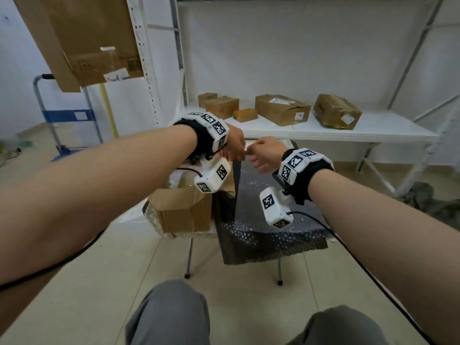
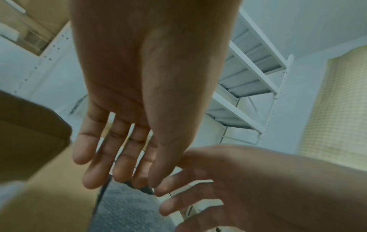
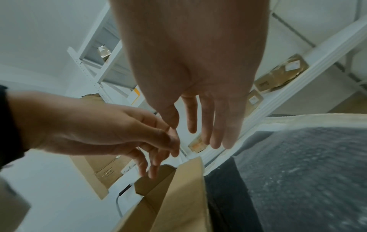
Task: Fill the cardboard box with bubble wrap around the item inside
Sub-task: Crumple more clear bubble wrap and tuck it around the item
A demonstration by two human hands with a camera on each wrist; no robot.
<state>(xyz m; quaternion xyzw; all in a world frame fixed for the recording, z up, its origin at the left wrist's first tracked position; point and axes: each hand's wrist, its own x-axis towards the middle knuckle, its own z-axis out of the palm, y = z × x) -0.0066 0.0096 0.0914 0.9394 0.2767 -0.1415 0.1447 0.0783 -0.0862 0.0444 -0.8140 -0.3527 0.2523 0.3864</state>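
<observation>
An open cardboard box (image 1: 184,212) stands on the left part of a small black stool, its flaps up (image 3: 178,196). My left wrist camera hides most of its inside. A sheet of bubble wrap (image 1: 268,235) covers the stool's right part and hangs over the front edge; it also shows as bubble wrap (image 3: 307,172) beside the box. Both hands hover above the box's far right corner. My left hand (image 1: 236,145) has straight fingers (image 2: 99,164) and holds nothing that I can see. My right hand (image 1: 263,153) is spread too (image 3: 208,125), its thumb touching the left hand.
A white shelf (image 1: 373,133) behind the stool carries several cardboard parcels (image 1: 281,109). A large cardboard box (image 1: 82,41) sits high on a rack at the left, with a blue hand truck (image 1: 67,115) below it. My knees (image 1: 169,317) are at the bottom edge.
</observation>
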